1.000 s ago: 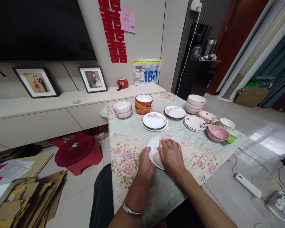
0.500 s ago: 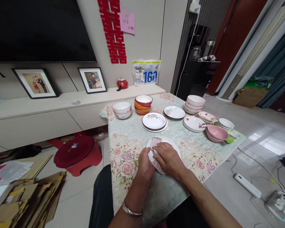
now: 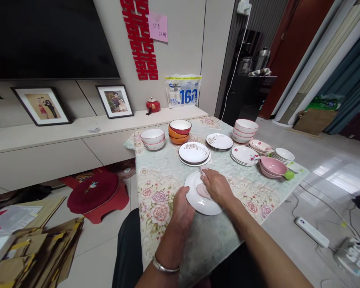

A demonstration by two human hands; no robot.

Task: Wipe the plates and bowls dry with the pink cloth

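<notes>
Over the near side of the table (image 3: 156,164), a round white plate (image 3: 201,204), with no long axis, lay between the hands. The left hand (image 3: 181,203), partly closed, gripped its left rim, thumb uppermost; the right hand (image 3: 217,186), loosely curled, held a pale pink cloth (image 3: 203,191) against its upper face

Low white cabinet (image 3: 57,150) ahead of me.
It carries two framed photographs (image 3: 115,101), a red jar (image 3: 153,106) and a printed bag (image 3: 183,92); a red stool (image 3: 94,194) stands to my left.
</notes>
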